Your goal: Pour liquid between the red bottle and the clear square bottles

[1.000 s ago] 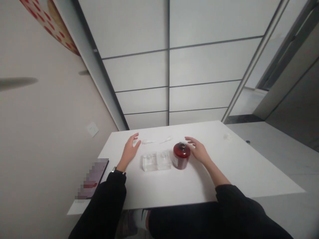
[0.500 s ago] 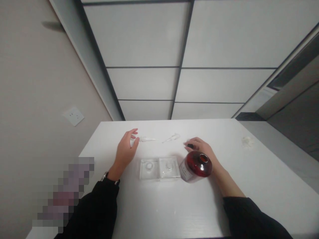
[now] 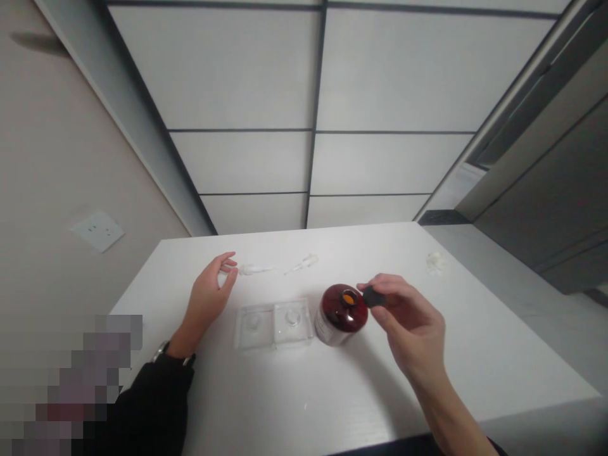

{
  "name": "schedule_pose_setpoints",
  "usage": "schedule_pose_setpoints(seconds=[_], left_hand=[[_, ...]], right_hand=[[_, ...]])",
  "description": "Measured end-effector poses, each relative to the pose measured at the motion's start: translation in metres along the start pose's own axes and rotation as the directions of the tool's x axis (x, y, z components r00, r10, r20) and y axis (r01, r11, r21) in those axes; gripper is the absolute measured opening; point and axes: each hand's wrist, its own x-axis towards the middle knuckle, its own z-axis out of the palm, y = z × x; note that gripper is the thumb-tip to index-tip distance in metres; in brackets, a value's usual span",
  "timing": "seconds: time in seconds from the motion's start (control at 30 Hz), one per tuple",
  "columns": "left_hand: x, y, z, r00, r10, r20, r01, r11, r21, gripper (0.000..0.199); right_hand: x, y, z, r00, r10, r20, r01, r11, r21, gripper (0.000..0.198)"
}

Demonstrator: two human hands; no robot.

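Between the fingers of my right hand (image 3: 413,316) is a black bottle cap (image 3: 373,296), held just right of the bottle's mouth. The dark red-brown glass bottle (image 3: 342,315) stands upright and uncapped, a white label on its side. My left hand (image 3: 211,288) rests at the table's left with fingers apart and nothing in it. Close to its fingertips lies a clear plastic dropper (image 3: 256,270). A second clear dropper (image 3: 302,263) lies farther right. Left of the bottle sits a clear two-part dish (image 3: 274,324), with a small round shape in each half.
A crumpled whitish piece (image 3: 436,261) lies on the right side of the white table (image 3: 266,405). White panelled doors (image 3: 247,164) rise behind the far edge. A wall with a socket (image 3: 98,231) borders the left.
My right hand has come up from the table behind the bottle to its right side, bringing the black cap near the mouth. The view has shifted right; my left hand stays beside the dropper.
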Motion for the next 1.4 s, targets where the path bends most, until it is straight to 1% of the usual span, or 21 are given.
schedule_pose_setpoints(seconds=[0.07,0.2,0.27,0.33,0.47,0.53,0.6,0.73,0.8,0.87,0.97,1.0,1.1,1.17,1.27,1.4], left_hand=[[0.000,-0.001,-0.001,1.000,-0.009,0.008,0.009,1.000,0.014,0.053],[0.001,-0.001,-0.002,1.000,-0.023,0.018,0.023,0.999,0.035,0.054],[0.001,0.000,-0.002,0.999,-0.031,0.023,0.030,0.999,0.042,0.054],[0.002,0.000,-0.001,0.999,-0.036,0.028,0.034,0.998,0.049,0.055],[0.002,0.000,0.001,0.998,-0.038,0.048,0.036,0.998,0.056,0.054],[0.002,0.000,0.002,0.998,-0.039,0.054,0.036,0.998,0.056,0.054],[0.001,0.000,0.002,0.998,-0.039,0.057,0.036,0.998,0.054,0.054],[0.001,0.001,0.003,0.997,-0.037,0.061,0.034,0.998,0.049,0.054],[0.000,0.001,0.004,0.997,-0.034,0.063,0.031,0.999,0.044,0.054],[0.000,0.001,0.004,0.998,-0.028,0.064,0.026,0.999,0.036,0.053],[0.000,0.001,0.005,0.998,-0.018,0.057,0.016,1.000,0.025,0.053],[0.000,0.000,0.005,0.999,-0.015,0.051,0.013,1.000,0.024,0.052],[0.000,0.000,0.005,0.999,-0.004,0.035,0.004,1.000,0.022,0.050],[0.000,0.000,0.005,1.000,0.002,0.031,-0.002,1.000,0.022,0.050],[0.000,0.001,0.005,0.999,0.007,0.032,-0.007,1.000,0.021,0.051],[0.000,0.001,0.005,0.999,0.009,0.038,-0.010,1.000,0.021,0.051]], right_hand=[[-0.004,-0.001,0.002,1.000,0.018,0.008,-0.018,1.000,-0.022,0.018],[-0.008,0.004,0.005,0.996,0.014,-0.085,-0.016,1.000,-0.022,0.019],[-0.008,0.007,0.009,0.996,0.010,-0.093,-0.010,1.000,-0.007,0.023],[-0.006,0.009,0.012,0.998,0.002,-0.058,-0.004,1.000,-0.026,0.026],[-0.005,0.015,0.016,0.998,-0.014,0.055,0.022,0.988,-0.151,0.024],[-0.006,0.017,0.017,0.996,-0.024,0.083,0.039,0.983,-0.181,0.024],[-0.008,0.020,0.018,0.997,-0.027,0.077,0.040,0.984,-0.171,0.025],[-0.014,0.024,0.024,0.999,-0.023,0.036,0.027,0.995,-0.093,0.024],[-0.015,0.025,0.026,0.999,-0.010,0.037,0.012,0.997,-0.073,0.022],[-0.016,0.025,0.027,0.999,0.023,0.041,-0.019,0.996,-0.089,0.027],[-0.014,0.022,0.025,0.996,0.049,0.071,-0.035,0.980,-0.193,0.038],[-0.013,0.021,0.024,0.995,0.049,0.081,-0.028,0.972,-0.234,0.038],[-0.012,0.019,0.022,0.995,0.051,0.082,-0.022,0.948,-0.316,0.023],[-0.011,0.018,0.022,0.995,0.076,0.063,-0.055,0.955,-0.290,0.021],[-0.010,0.018,0.020,0.990,0.111,0.088,-0.085,0.963,-0.256,0.024],[-0.008,0.017,0.018,0.986,0.065,0.157,-0.018,0.959,-0.284,0.020]])
